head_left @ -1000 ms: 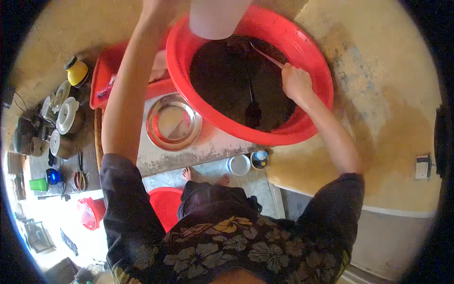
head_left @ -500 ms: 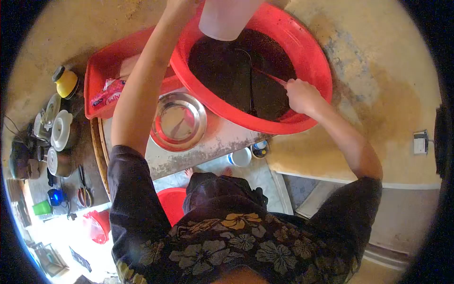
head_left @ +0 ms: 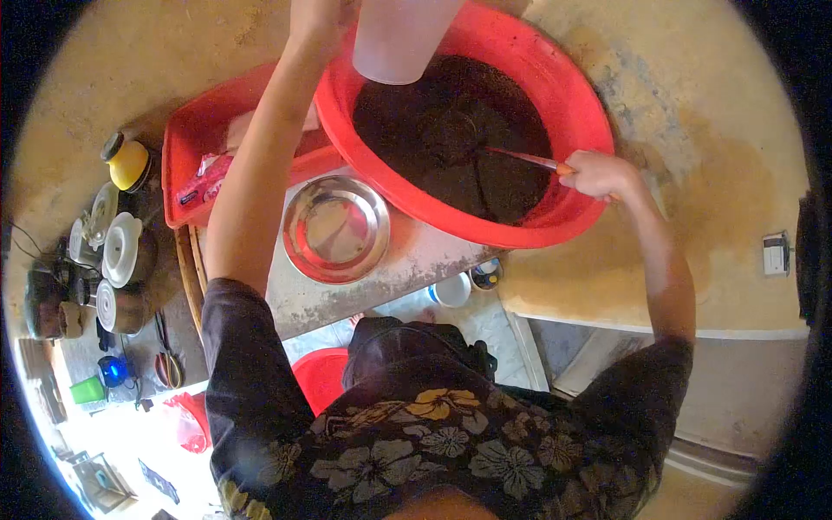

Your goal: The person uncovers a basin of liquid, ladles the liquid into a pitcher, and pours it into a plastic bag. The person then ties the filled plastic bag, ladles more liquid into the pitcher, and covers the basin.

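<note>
A large red basin [head_left: 581,113] holds dark, grainy-looking contents [head_left: 407,143]. Over its far left part hangs a translucent plastic container [head_left: 403,43], cut off by the top edge. My left hand [head_left: 319,12] is at that edge beside the container and appears to hold it, though its fingers are out of view. My right hand [head_left: 600,176], above the basin's right rim, is closed around the orange handle of a long thin tool [head_left: 529,159]. The tool slants left into the basin, and its far end is lost in the dark contents.
A round steel tray [head_left: 377,251] lies on the worn ledge [head_left: 299,303]. Left of the basin is a red tub [head_left: 178,143] with a pink packet [head_left: 206,180]. Pots, a yellow jar [head_left: 128,166] and scissors [head_left: 167,364] stand farther left. A wall rises at the right.
My right hand has moved right with the tool, drawing it back toward the rim. The plastic container has shifted slightly left and down in view. The curved line in the dark contents has changed shape.
</note>
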Demonstrator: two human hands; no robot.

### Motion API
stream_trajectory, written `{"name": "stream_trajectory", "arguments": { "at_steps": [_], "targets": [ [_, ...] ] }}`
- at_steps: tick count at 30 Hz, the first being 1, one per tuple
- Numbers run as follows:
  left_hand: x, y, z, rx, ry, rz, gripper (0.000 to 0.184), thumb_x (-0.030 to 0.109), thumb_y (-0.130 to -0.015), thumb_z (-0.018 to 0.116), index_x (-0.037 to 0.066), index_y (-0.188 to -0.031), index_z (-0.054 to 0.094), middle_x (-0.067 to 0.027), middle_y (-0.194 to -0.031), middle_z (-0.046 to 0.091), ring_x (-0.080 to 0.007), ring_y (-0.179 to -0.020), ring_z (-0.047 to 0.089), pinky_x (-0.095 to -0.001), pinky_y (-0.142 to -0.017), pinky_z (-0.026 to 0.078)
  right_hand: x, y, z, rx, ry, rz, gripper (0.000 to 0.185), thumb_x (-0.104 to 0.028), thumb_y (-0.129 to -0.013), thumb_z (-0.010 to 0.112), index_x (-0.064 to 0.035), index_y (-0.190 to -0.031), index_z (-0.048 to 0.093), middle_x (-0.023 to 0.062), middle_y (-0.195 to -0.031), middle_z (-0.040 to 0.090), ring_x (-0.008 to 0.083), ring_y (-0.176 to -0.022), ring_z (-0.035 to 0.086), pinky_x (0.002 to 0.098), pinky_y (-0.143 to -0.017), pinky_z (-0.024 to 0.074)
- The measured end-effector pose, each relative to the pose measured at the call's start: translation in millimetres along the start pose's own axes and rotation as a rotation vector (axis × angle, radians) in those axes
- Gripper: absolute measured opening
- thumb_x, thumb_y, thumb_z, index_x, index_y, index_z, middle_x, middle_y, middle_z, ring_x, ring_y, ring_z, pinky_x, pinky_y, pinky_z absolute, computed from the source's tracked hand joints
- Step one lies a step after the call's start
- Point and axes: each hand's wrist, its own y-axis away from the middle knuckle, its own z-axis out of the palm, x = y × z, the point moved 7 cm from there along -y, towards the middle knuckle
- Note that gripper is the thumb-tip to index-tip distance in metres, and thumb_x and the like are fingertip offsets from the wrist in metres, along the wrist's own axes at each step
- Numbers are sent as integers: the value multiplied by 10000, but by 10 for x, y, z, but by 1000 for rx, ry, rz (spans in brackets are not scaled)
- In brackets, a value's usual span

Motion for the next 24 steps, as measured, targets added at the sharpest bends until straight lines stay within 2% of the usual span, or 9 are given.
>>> {"name": "stream_trajectory", "arguments": {
  "at_steps": [2, 5, 8, 14, 19, 24],
  "targets": [
    [-14, 5, -9, 30, -7, 1, 359, 365, -879, 502, 137, -602, 513, 53, -474, 353, -83, -357, 297, -235, -347, 200, 82, -118, 32, 66, 19, -19, 287, -273, -884, 501, -8, -788, 555, 102, -498, 525, 208, -397, 526, 389, -375, 406],
    [-62, 24, -6, 53, -20, -3, 360, 367, -876, 507, 148, -590, 492, 55, -471, 334, -89, -355, 292, -242, -345, 194, 102, -158, 27, 26, -199, 29, 271, -296, -880, 510, -49, -769, 526, 40, -469, 449, 157, -359, 445, 348, -331, 350],
    [-58, 78, 38, 64, -35, -13, 357, 364, -873, 512, 156, -585, 476, 54, -475, 327, -93, -353, 288, -249, -343, 191, 215, -187, 124, -135, -485, 107, 276, -336, -883, 513, -95, -752, 483, -16, -481, 388, 100, -350, 365, 297, -309, 294],
    [0, 117, 12, 60, 11, 29, 348, 346, -870, 517, 160, -582, 457, 57, -483, 328, -80, -353, 276, -243, -342, 176, 285, -225, 215, -251, -684, 84, 313, -382, -895, 482, -119, -730, 443, -53, -501, 353, 52, -362, 318, 252, -308, 244],
    [6, 84, 30, 10, 76, 23, 352, 327, -871, 518, 164, -567, 448, 64, -470, 318, -66, -351, 273, -228, -339, 173, 335, -171, -26, -138, -608, 122, 256, -325, -891, 507, -115, -756, 450, -38, -520, 359, 56, -370, 321, 249, -305, 249],
    [-93, 90, 37, 69, 71, 4, 394, 366, -856, 535, 173, -529, 431, 62, -443, 323, -77, -331, 275, -249, -323, 177, 319, -31, -137, -99, -518, 148, 238, -297, -895, 517, -98, -777, 460, -24, -542, 383, 64, -378, 336, 252, -317, 278]
  ]
}}
